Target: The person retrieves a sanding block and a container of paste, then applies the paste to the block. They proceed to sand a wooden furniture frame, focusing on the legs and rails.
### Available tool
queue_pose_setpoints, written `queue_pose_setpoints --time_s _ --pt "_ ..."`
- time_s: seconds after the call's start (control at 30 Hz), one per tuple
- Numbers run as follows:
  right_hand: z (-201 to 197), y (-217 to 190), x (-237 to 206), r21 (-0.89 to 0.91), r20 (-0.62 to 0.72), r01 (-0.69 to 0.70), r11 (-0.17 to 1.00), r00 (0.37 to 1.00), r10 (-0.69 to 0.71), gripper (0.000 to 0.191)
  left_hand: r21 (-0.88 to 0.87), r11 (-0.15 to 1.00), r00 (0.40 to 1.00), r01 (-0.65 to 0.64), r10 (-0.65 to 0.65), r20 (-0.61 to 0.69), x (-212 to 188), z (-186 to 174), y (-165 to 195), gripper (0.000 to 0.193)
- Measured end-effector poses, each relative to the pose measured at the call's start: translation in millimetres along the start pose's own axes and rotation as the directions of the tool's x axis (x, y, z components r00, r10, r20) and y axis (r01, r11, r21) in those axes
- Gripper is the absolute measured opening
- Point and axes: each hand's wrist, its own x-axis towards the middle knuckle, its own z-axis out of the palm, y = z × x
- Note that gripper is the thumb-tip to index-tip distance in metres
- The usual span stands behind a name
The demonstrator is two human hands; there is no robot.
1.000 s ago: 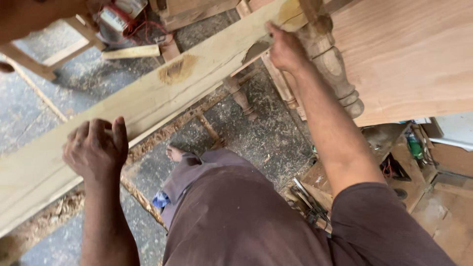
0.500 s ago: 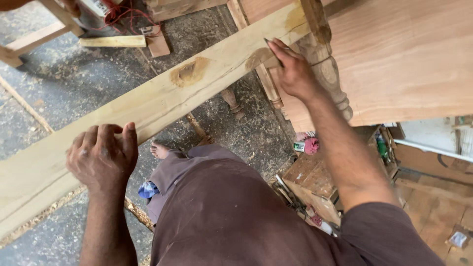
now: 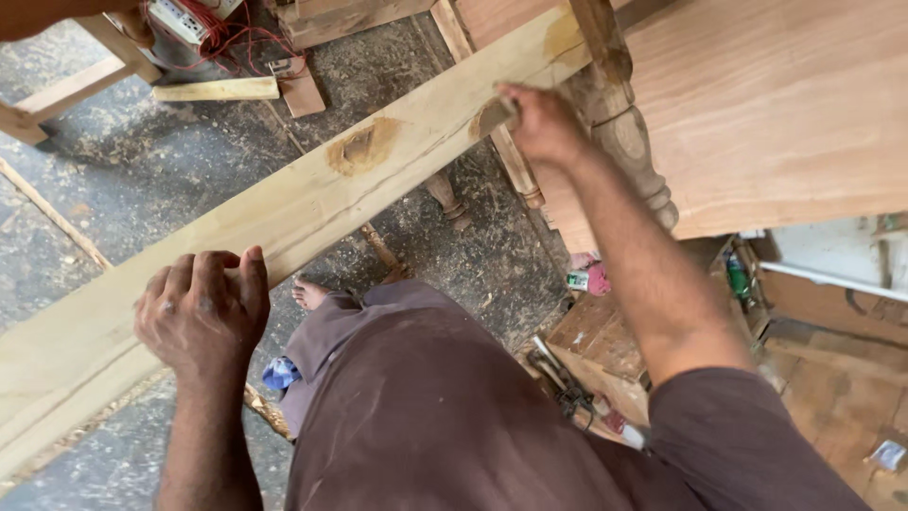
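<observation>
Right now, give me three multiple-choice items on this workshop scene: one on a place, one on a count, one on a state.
1. Where does the left hand rest?
A. on the plank
B. on the floor
C. on the turned leg

2. How many dark knots show on the plank's face?
A. none
B. two
C. five

3. How does the right hand meet the plank?
A. it hangs clear of it
B. it grips the near edge
C. it lies flat under it

Answers:
1 A, the fingers curl over the plank's near edge.
2 B, one knot sits mid-plank and a second at the right hand.
3 B, the hand is closed on the edge, beside the turned leg.
</observation>
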Motion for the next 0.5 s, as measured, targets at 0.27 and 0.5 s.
queue_pose_setpoints --time_s 0.27,0.5 --pt "11.6 -5.7 -43.5 -0.164 -0.032 0.586 0.794 0.801 -0.598 0.059 0.003 1.000 1.000 0.026 -0.026 -0.008 -2.0 -0.9 6.2 0.035" --pt "57.2 -21.1 -26.0 -0.349 -0.268 0.659 0.666 0.610 -0.745 0.059 0.007 0.999 0.999 0.032 -0.032 0.026 5.0 -8.1 9.6 0.038"
